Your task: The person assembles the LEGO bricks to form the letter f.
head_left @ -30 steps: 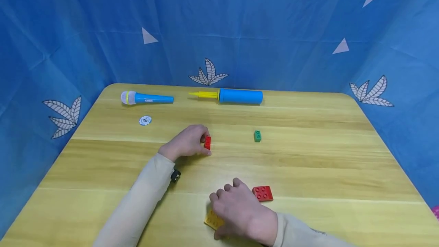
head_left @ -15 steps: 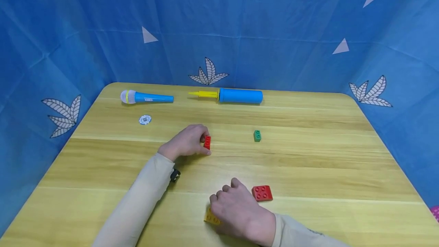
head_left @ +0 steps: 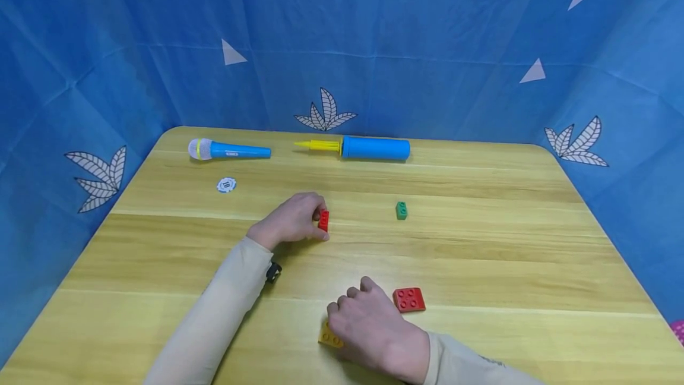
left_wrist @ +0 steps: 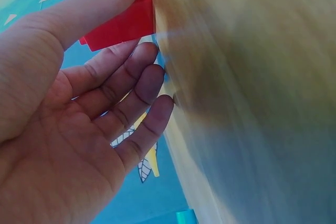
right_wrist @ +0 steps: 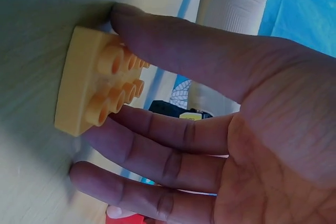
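My left hand (head_left: 291, 218) pinches a small red building brick (head_left: 323, 220) between thumb and fingers at the middle of the table. In the left wrist view the thumb lies along this red brick (left_wrist: 123, 27), and the other fingers are spread loosely beside the tabletop. Nearer the front edge, my right hand (head_left: 376, 331) holds a yellow building brick (head_left: 330, 335), partly hidden under the palm. The right wrist view has the yellow brick (right_wrist: 79, 85) flat on the table, studs towards the palm, with the thumb at one side and fingers at the other.
A wider red brick (head_left: 409, 300) lies just right of my right hand. Farther back is a small green brick (head_left: 401, 210). A toy microphone (head_left: 235, 151), a blue balloon pump (head_left: 374, 148) and a poker chip (head_left: 226, 185) lie towards the back edge.
The yellow brick has turned slightly under my right hand, and the right thumb, seen a second ago, has slipped from the head view. My left hand and its red brick stay put.
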Motion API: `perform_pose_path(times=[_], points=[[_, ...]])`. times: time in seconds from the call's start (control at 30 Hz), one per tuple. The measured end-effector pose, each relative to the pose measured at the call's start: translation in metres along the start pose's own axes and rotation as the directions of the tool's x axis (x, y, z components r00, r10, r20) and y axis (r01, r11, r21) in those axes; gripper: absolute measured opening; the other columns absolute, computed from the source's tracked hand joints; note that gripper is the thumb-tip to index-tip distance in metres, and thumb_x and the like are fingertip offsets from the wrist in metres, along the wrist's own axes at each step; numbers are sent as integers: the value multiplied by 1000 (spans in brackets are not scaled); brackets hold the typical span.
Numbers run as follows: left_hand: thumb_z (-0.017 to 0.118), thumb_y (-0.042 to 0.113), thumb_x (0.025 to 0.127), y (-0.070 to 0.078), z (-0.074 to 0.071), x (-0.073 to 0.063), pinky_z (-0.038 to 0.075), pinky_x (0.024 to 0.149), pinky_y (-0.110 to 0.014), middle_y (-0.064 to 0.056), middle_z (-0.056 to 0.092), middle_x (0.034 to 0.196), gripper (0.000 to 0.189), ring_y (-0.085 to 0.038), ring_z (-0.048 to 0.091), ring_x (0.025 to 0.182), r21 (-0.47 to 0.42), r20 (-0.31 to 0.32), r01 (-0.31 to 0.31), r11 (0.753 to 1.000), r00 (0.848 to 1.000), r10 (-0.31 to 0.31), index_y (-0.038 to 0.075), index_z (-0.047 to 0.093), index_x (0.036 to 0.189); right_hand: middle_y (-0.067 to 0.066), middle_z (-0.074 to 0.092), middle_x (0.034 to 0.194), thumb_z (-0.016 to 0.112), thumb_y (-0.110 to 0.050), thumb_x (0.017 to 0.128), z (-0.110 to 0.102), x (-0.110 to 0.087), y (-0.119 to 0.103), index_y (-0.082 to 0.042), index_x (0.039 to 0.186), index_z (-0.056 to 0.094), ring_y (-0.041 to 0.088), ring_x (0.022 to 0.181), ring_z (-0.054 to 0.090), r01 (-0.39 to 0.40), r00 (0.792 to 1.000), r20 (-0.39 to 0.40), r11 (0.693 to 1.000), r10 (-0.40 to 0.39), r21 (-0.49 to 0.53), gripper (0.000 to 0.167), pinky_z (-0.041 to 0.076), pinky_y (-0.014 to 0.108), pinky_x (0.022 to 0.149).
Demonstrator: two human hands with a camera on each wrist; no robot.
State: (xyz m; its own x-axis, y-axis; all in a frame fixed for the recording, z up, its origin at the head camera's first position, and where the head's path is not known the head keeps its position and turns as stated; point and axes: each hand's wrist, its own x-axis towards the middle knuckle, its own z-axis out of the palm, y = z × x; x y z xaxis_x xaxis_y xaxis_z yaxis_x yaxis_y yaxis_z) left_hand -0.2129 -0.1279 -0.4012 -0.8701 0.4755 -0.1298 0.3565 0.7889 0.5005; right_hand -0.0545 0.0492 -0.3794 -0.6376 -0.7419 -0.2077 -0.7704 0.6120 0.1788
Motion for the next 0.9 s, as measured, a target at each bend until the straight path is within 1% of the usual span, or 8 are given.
perform_pose_path(times=[0.17, 0.37, 0.57, 0.77, 0.9], points=[[89, 25, 75, 1, 0, -1, 40, 68, -32, -3, 52, 81, 39, -20, 48, 78, 0, -1, -6, 1000, 1000, 6, 8, 60, 94, -9, 56, 70, 80, -54, 74, -1, -1, -1, -20, 83, 62, 9, 68, 52, 2, 1000, -8, 1000, -2, 13, 40, 36, 31, 68], [88, 25, 76, 2, -1, -2, 41, 67, -31, -3, 53, 82, 39, -20, 49, 77, 2, 5, 3, 1000, 1000, -3, 8, 60, 95, -8, 56, 72, 79, -50, 76, -5, -1, 4, -19, 86, 62, 9, 69, 54, -7, 1000, 18, 1000, 6, 12, 37, 36, 32, 68], [88, 24, 76, 2, -1, -3, 41, 67, -32, -5, 54, 82, 38, -20, 49, 76, -4, -1, 0, 1000, 1000, 0, 8, 59, 95, -6, 53, 69, 80, -45, 78, -11, -3, 18, -16, 81, 60, 11, 67, 57, -21, 999, -43, 1000, 21, 11, 34, 37, 32, 65], [88, 25, 76, 1, 0, -1, 41, 67, -32, -3, 52, 80, 38, -20, 48, 76, 12, 4, -12, 1000, 1000, 12, 8, 59, 92, -5, 53, 70, 82, -33, 77, -17, -3, 36, -13, 81, 58, 11, 61, 53, -43, 996, -73, 997, 48, 70, 31, 39, 29, 59], [89, 25, 75, 1, 1, 0, 41, 67, -32, -3, 53, 81, 38, -20, 49, 77, 20, 1, -13, 1000, 1000, 13, 9, 59, 92, -4, 54, 75, 83, -29, 76, -23, -2, 46, -10, 86, 60, 13, 63, 53, -83, 994, -57, 988, 91, 133, 31, 43, 30, 61]])
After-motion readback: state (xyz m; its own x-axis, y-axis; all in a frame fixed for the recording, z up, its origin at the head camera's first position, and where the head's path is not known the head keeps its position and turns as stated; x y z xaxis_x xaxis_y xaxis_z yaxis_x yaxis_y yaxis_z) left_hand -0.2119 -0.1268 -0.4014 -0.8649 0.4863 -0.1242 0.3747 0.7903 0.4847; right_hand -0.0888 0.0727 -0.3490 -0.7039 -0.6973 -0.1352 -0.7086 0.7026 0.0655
